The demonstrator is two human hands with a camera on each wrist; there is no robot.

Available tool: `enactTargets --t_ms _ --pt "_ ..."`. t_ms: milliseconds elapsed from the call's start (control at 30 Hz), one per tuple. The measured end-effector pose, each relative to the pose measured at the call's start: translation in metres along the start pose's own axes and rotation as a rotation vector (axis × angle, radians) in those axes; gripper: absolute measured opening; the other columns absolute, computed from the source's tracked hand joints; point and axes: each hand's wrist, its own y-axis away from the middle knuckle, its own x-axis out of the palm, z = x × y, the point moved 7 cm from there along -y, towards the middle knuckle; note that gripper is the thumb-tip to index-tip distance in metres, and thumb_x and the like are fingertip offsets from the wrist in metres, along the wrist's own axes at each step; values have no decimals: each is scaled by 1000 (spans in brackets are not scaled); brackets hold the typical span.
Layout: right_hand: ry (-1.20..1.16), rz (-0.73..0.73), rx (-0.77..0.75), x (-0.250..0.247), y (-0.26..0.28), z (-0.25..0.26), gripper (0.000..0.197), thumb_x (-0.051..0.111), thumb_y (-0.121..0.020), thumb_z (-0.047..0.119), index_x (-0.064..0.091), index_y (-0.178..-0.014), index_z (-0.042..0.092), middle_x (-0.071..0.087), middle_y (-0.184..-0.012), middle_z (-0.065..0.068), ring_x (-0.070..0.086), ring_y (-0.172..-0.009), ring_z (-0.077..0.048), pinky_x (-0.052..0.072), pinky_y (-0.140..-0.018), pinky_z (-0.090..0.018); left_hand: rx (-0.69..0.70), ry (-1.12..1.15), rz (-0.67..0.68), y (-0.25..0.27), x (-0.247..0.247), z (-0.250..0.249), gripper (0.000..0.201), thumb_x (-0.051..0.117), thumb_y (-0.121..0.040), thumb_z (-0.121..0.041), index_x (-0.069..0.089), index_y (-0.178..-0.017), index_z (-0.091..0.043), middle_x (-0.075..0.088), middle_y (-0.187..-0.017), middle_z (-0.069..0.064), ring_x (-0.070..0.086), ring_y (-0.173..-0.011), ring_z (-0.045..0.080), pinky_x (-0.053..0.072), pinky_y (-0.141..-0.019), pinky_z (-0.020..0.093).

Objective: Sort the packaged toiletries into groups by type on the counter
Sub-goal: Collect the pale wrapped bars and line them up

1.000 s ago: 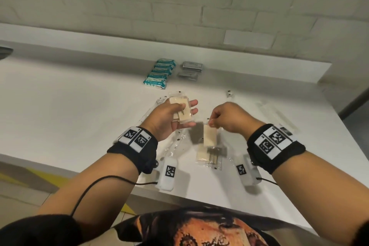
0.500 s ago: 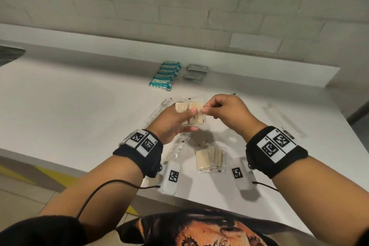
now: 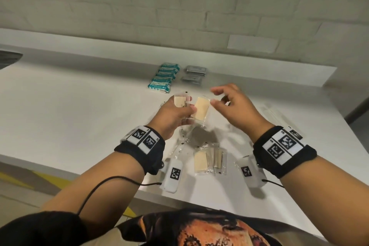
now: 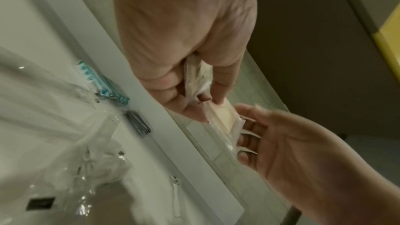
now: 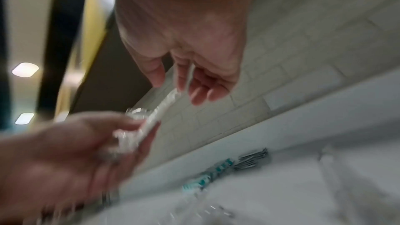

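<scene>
My left hand point(image 3: 189, 104) is raised above the white counter point(image 3: 79, 106) and grips two cream packets in clear wrap, one point(image 3: 200, 111) fanned out to the right of the other point(image 3: 179, 101). My right hand point(image 3: 216, 97) hovers just right of them with loose, spread fingers that hold nothing. In the left wrist view the packet point(image 4: 225, 115) juts from the left fingers point(image 4: 184, 105), and the right fingertips point(image 4: 249, 134) are at its far edge. The right wrist view is blurred; the packet's edge point(image 5: 155, 117) runs up towards the right fingers point(image 5: 181, 81).
More cream packets point(image 3: 209, 159) lie near the counter's front edge. A row of teal packets point(image 3: 163, 78) and grey sachets point(image 3: 194, 75) lie by the back ledge. Long clear packages lie at the right point(image 3: 277, 114) and under my left wrist point(image 3: 179, 142). A sink point(image 3: 8, 59) shows far left.
My right hand lifted a cream packet off the counter and brought it to the left hand, which now holds it with the first. The right hand has let go and opened.
</scene>
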Motion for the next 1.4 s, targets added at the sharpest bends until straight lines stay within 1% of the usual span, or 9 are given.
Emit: enactTargets --t_ms 200,400,567,733,867,1000,1133,1233,1400 --pt "-147 62 278 2 -12 -15 11 76 -79 16 71 -71 12 67 -72 -3 53 -61 -13 44 -58 -23 33 -147 38 -2 11 -3 32 68 -84 -1 53 -111 -13 61 -87 3 63 -78 18 55 -74 36" --pt "180 116 300 -11 -15 -35 16 62 -91 24 63 -85 10 58 -73 0 51 -64 -14 39 -56 -24 -49 -21 31 1 4 0 14 56 -96 -23 53 -107 -15 67 -95 11 69 -81 24 57 -74 36" --pt "383 358 246 28 4 -31 12 56 -94 25 62 -93 14 60 -86 3 53 -74 -13 40 -60 -25 -141 110 109 2 4 8 71 19 -94 -66 56 -113 -9 68 -93 14 68 -79 26 55 -63 34" --pt "610 650 169 80 33 -37 12 59 -90 22 65 -99 16 65 -98 0 54 -85 -16 41 -71 -26 -160 89 61 3 -1 11 41 28 -99 -33 60 -108 -8 59 -78 9 53 -61 16 39 -52 25" --pt "520 436 187 63 17 -40 20 49 -94 27 67 -101 20 68 -101 1 60 -87 -17 50 -78 -31 -78 -134 -7 0 -9 13 23 39 -96 -4 59 -105 -13 52 -72 2 44 -62 13 35 -56 25" --pt "-161 198 388 30 1 -26 31 49 -96 41 69 -101 17 71 -92 -1 57 -68 -12 41 -61 -25 -1 -254 -8 0 -12 11 22 54 -94 -3 59 -113 -14 58 -80 -5 54 -68 6 42 -58 14" --pt "-184 326 318 35 -5 -14 15 73 -83 19 69 -91 8 67 -72 -3 55 -56 -13 43 -56 -27 38 -174 21 1 -4 7 27 62 -89 -1 56 -114 -10 61 -81 0 58 -70 9 44 -63 19" --pt "-423 171 367 28 -8 -22 13 67 -84 -2 58 -79 6 62 -64 -9 59 -48 -16 50 -53 -30 12 -120 4 -4 -2 4 30 66 -86 -2 54 -112 -9 62 -90 7 63 -73 13 52 -67 24" --pt "-340 317 389 34 2 -28 20 69 -82 0 59 -98 6 67 -78 -11 66 -67 -22 52 -61 -28 1 -155 -37 -8 -7 1 16 70 -83 -1 58 -91 -7 65 -81 11 63 -67 18 57 -63 21"
